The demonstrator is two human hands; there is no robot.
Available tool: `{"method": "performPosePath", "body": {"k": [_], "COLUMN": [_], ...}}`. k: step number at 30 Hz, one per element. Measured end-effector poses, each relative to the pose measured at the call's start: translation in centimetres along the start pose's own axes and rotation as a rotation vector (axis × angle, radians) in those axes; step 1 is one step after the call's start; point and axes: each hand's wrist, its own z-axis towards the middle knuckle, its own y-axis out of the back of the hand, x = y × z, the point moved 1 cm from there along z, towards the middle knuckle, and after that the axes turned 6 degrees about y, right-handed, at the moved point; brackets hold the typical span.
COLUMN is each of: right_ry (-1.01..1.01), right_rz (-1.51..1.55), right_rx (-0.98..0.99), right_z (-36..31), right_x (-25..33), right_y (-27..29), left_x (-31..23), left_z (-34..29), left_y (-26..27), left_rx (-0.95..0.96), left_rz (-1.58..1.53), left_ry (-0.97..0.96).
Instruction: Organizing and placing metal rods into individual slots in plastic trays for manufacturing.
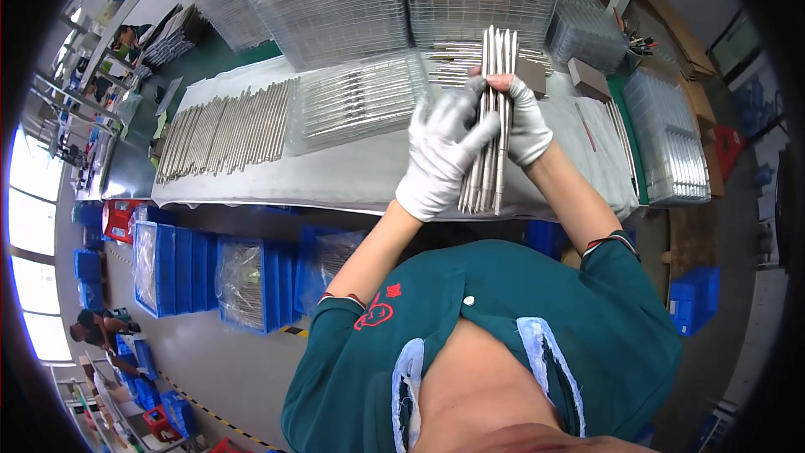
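A bundle of slim silver metal rods (485, 164) stands nearly upright between my two hands, above the front part of the table. My left hand (444, 151), in a white glove with greyed fingers, presses its fingers against the bundle's left side. Round the right side wraps my right hand (521, 117), in a white glove with bare fingertips showing at the thumb. Behind the hands, more rods (453, 63) lie in a pile, partly hidden by the bundle. A clear plastic tray (360, 101) filled with rods lies left of my hands.
A long row of rods (226, 130) covers the table's left side. Tall stacks of clear trays (327, 8) stand at the back. A small cardboard box (589, 80) and a thin red pen-like stick (586, 127) lie at right. Blue crates (176, 268) stand below the table's front edge.
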Motion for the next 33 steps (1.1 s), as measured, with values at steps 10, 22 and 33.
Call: {"method": "performPosePath", "body": {"k": [10, 22, 33], "right_ry": [0.498, 0.321, 1.073], "right_rz": [-1.124, -1.236, -1.643], "right_rx": [0.404, 0.457, 0.903], "right_z": [0.2, -0.3, -1.9], "right_x": [-2.0, -5.8, -5.4], "right_y": [0.0, 5.1, 6.6], "left_x": [1.4, 1.1, -0.7], "left_z": [2.9, 1.2, -1.5], "left_y": [1.1, -0.9, -1.8], "left_rx": [-0.025, 0.123, -0.036], "left_rz": [-0.742, -1.101, -0.69], "left_ry": [0.459, 0.657, 0.315]}}
